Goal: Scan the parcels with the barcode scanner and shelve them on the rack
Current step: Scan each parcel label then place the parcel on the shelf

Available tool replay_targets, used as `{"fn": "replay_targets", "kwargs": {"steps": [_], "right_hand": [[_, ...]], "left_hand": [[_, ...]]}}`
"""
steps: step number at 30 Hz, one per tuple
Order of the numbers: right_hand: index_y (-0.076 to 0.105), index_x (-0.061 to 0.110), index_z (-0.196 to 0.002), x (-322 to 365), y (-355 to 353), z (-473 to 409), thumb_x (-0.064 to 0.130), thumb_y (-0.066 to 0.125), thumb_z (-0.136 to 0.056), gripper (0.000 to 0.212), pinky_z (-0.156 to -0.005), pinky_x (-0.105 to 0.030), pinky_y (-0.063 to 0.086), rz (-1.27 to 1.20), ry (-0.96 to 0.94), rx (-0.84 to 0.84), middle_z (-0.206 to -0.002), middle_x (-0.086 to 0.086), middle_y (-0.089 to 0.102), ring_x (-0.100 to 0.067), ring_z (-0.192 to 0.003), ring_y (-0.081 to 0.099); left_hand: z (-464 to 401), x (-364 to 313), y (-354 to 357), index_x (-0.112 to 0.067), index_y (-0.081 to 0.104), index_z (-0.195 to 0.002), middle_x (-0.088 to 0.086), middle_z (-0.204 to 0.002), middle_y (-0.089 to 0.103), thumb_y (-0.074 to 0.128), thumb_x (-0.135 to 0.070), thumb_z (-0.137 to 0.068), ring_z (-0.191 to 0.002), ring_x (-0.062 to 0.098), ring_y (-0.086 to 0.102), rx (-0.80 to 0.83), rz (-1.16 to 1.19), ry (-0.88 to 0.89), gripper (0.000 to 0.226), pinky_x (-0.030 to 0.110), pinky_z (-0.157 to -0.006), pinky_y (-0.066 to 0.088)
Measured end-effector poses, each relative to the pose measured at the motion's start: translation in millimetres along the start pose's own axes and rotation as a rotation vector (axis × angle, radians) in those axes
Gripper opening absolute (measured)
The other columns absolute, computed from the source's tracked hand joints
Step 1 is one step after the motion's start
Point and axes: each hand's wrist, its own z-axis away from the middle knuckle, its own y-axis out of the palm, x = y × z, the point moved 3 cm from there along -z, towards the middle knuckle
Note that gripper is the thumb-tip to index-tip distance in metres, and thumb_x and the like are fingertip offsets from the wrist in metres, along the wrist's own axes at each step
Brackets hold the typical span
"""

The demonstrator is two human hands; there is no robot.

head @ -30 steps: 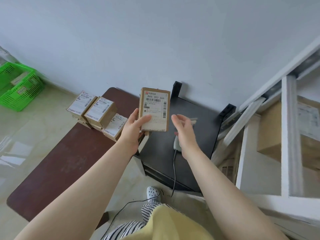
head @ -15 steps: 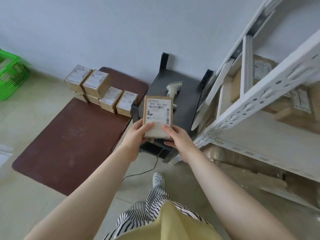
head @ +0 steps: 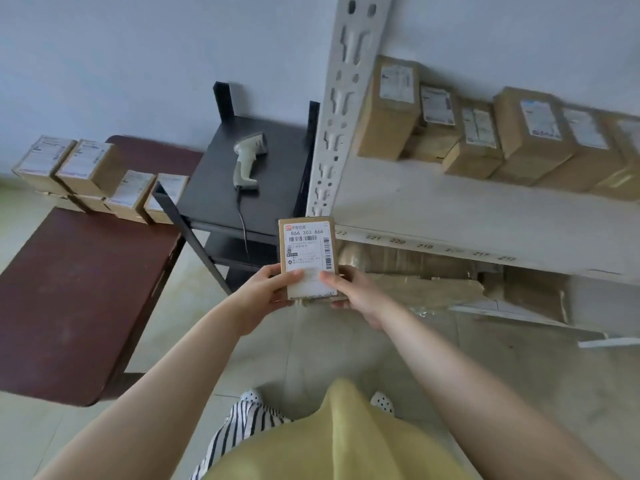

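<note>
Both our left hand and right hand grasp the parcel by its lower end, thumbs on the label, long axis pointing up and away. We judge the rack shelf lies up and to the right, nearer our right hand; the barcode scanner rests apart on the black stand.

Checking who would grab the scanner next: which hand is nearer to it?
Left, narrowly. The left hand holds the parcel below the scanner; the right hand holds its other side, farther right.
</note>
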Motion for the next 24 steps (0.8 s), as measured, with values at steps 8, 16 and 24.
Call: {"fn": "replay_targets", "kwargs": {"steps": [8, 16, 24], "right_hand": [[0.064, 0.031, -0.107, -45, -188, 52, 0.041, 0.066, -0.093, 0.018, -0.1, -0.046, 0.051, -0.089, 0.025, -0.105, -0.121, 0.001, 0.068, -0.021, -0.119, 0.06], [0.06, 0.024, -0.12, -67, -312, 90, 0.046, 0.063, -0.091, 0.037, -0.098, -0.04, 0.053, -0.193, -0.003, -0.232, -0.12, 0.011, 0.064, -0.014, -0.116, 0.058], [0.06, 0.027, -0.122, -73, -410, 101, 0.049, 0.062, -0.092, 0.037, -0.099, -0.04, 0.053, -0.311, 0.039, -0.449, -0.11, 0.015, 0.06, -0.019, -0.111, 0.055]], "left_hand": [[-58, 11, 201, -0.016, 0.061, -0.126, 0.005, -0.115, 0.071, 0.077, -0.041, -0.07, -0.101, 0.022, 0.063, -0.019, 0.03, 0.013, 0.064, 0.032, -0.088, 0.048], [-98, 3, 334, -0.022, 0.063, -0.113, 0.001, -0.11, 0.069, 0.074, -0.035, -0.089, -0.101, 0.019, 0.062, 0.028, -0.04, 0.029, 0.03, 0.036, -0.102, 0.047], [-165, -25, 428, -0.006, 0.069, -0.11, 0.008, -0.103, 0.075, 0.072, -0.027, -0.092, -0.096, 0.025, 0.069, 0.141, -0.209, -0.022, 0.028, 0.039, -0.096, 0.056]]}}
